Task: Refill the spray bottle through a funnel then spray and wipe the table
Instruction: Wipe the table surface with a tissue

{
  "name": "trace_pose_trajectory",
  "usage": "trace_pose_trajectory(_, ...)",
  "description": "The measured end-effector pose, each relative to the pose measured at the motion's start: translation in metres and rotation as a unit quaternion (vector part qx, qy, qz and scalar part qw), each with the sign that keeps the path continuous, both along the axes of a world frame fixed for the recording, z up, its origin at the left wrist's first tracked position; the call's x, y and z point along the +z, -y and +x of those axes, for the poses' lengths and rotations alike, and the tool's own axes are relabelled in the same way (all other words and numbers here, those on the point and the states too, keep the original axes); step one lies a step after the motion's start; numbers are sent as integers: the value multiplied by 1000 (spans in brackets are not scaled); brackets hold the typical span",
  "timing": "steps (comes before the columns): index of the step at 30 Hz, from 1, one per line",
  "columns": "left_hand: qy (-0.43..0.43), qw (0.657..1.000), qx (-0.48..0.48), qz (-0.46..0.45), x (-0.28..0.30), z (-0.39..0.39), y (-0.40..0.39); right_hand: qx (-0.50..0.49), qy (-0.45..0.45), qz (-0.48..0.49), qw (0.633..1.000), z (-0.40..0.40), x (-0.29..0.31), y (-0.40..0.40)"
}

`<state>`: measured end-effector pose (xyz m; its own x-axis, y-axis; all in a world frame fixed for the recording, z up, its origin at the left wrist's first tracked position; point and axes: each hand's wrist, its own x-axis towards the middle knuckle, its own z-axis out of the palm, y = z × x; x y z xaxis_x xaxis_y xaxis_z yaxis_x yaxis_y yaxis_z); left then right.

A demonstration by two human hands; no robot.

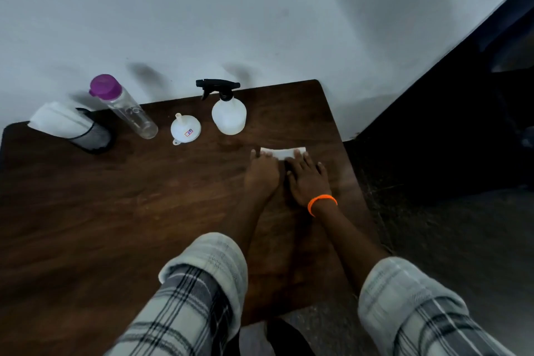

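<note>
A white folded tissue lies flat on the dark wooden table near its right edge. My left hand and my right hand both press flat on the tissue's near edge, fingers spread, side by side. Behind them stands the white spray bottle with its black trigger head on. A white funnel lies upside down to the bottle's left. A clear water bottle with a purple cap stands further left and looks nearly empty.
A black mesh holder with white tissues stands at the back left corner. A white wall runs along the table's far edge. The table's right edge drops off to a dark floor.
</note>
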<state>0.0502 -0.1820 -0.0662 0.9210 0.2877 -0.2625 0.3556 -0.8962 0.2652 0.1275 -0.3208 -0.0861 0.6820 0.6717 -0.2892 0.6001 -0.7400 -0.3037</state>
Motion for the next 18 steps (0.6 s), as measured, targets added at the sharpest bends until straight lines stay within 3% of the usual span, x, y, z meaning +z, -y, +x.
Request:
trace_pose_trajectory(7,-22,999,-2,-36,-11,-64,65,-36,17,1,999,-76,-7,74)
trace_pose_trajectory(14,26,993,-112,-37,-4,-151,109,-106,60,-22,992,-193,-25,132)
trace_pose_trajectory(18,-22,990,-140,-23,-11,-202,97,-133,56,-30,989,-259,-27,126)
